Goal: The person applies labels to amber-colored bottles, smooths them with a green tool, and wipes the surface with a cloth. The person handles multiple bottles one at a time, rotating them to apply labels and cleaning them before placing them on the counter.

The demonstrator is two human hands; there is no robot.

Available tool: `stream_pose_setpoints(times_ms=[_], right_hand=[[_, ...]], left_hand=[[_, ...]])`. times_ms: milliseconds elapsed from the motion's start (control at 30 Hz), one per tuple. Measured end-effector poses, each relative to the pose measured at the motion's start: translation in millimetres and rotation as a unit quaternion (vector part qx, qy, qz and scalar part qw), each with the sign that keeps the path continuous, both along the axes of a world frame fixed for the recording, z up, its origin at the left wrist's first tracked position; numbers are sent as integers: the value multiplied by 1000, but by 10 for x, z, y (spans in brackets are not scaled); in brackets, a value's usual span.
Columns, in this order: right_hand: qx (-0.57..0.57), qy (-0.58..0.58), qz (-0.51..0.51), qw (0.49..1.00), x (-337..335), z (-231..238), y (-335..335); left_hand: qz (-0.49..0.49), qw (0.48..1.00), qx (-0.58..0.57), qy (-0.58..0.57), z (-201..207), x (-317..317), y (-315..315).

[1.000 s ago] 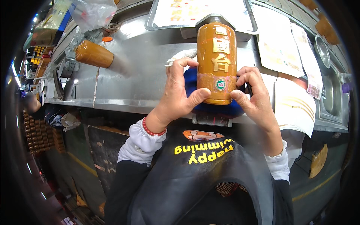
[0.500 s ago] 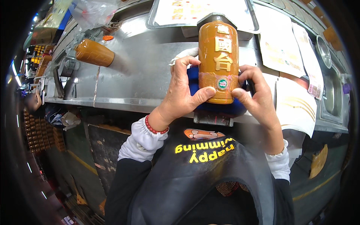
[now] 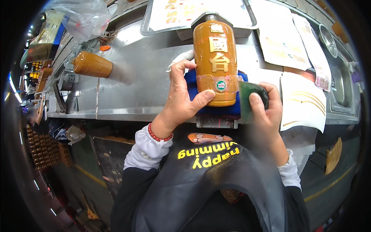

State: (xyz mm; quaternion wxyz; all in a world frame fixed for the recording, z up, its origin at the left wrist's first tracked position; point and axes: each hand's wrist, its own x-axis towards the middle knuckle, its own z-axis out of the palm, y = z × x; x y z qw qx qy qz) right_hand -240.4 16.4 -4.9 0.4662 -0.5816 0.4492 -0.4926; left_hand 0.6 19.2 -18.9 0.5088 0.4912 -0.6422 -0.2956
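Observation:
An amber-brown bottle (image 3: 215, 42) with raised gold characters and a round green-and-white seal lies with its neck pointing away from me. Along its left side, my left hand (image 3: 181, 91) grips it, thumb pressed on the lower front. The bottle rests over a blue cloth (image 3: 191, 83), its neck end against a grey support. Just right of the bottle's base, my right hand (image 3: 269, 102) pinches a flat green piece (image 3: 246, 101) with a dark rounded back, its exact kind unclear. The green piece's edge is close beside the bottle; whether they touch I cannot tell.
Another brown bottle (image 3: 92, 64) lies on the metal bench (image 3: 143, 77) to the left. A tray (image 3: 148, 23) with printed sheets stands beyond the bottle. Paper sheets (image 3: 303, 102) hang over the right front edge, near a sink (image 3: 344, 92). A plastic bag (image 3: 87, 21) sits far left.
My right hand has come off the bottle's right side and drawn slightly away and down, now showing the green piece. My left hand keeps its grip. The whole view has shifted a little.

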Motion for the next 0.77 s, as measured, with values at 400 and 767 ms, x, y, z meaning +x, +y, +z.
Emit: stream_pose_setpoints(times_ms=[400,767], right_hand=[[-32,46,123,991,180,240,-55],[83,-52,84,992,75,108,-20]], left_hand=[[43,977,-88,-188,-145,148,204],[149,901,-243,-328,-78,-61,316]])
